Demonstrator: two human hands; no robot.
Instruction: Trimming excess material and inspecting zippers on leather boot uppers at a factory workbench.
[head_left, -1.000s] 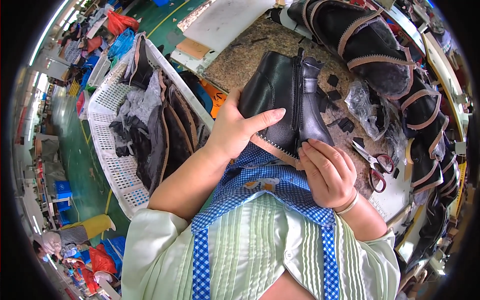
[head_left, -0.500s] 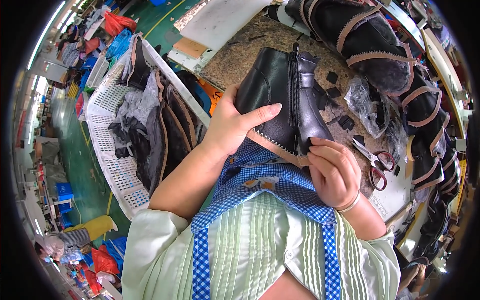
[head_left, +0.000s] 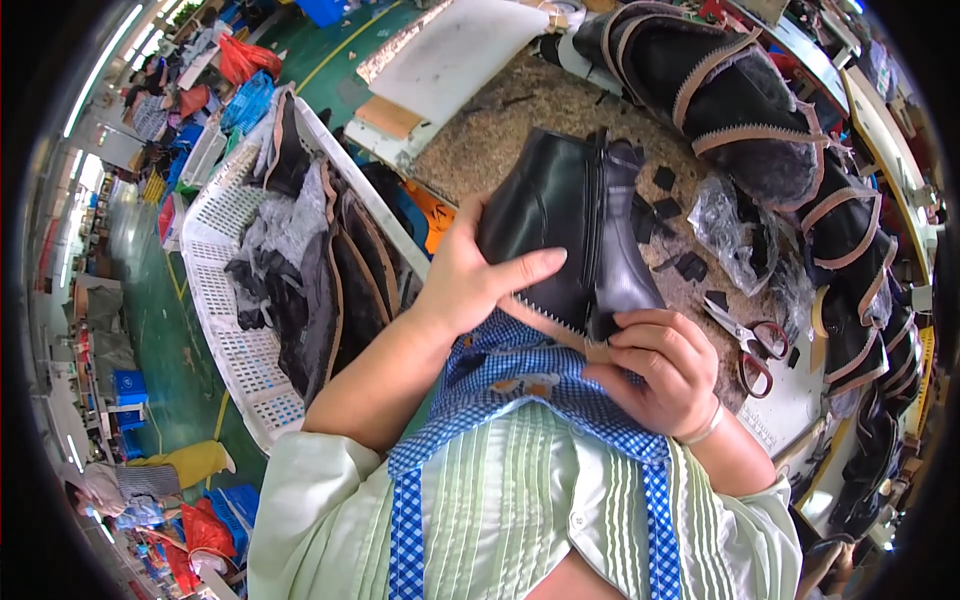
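A shiny black leather boot upper (head_left: 540, 220), at one o'clock, is gripped between the left hand's (head_left: 465, 280) thumb and fingers; its toothed tan lower edge (head_left: 548, 324) is apparently being handled at the corner by the right hand's (head_left: 665, 370) closed fingers, a step judged to call for steady tension. Tan-edged dark pieces (head_left: 355, 285) are held in a white perforated plastic basket (head_left: 215, 270) at nine o'clock.

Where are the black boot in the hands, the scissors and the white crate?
Black boot (head_left: 562, 215): head view, on its smooth side panel.
Scissors (head_left: 746, 336): head view, on the pivot area.
White crate (head_left: 222, 308): head view, on its perforated side wall.
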